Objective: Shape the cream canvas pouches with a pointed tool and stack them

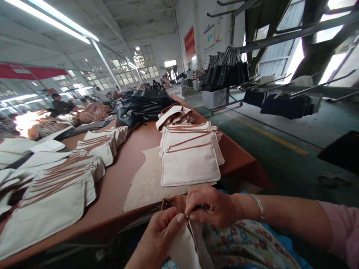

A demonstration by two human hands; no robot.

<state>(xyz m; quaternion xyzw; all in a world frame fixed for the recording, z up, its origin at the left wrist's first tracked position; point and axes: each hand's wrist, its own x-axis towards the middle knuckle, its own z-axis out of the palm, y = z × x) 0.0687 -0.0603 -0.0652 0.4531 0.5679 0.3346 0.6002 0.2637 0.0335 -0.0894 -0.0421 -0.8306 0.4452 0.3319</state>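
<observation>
Just past the table's front edge, my left hand (164, 229) pinches the upper edge of a cream zip pouch (183, 252) with brown trim, thumb on top. My right hand (211, 205), with a bracelet at the wrist, is closed at the same spot, fingertips meeting the left thumb. Whatever small part lies between the right fingertips is hidden. The pouch hangs down over my lap, its dark opening running lengthwise. Straight ahead on the table lies a stack of cream pouches (190, 164) with brown zip strips.
Overlapping rows of cream pouches (56, 209) cover the left of the brown table (117, 186). A beige sheet (143, 186) lies under the front stack. Black bags (148, 101) are heaped farther back. On the right, black bags hang from a metal rack (228, 71) beside the aisle.
</observation>
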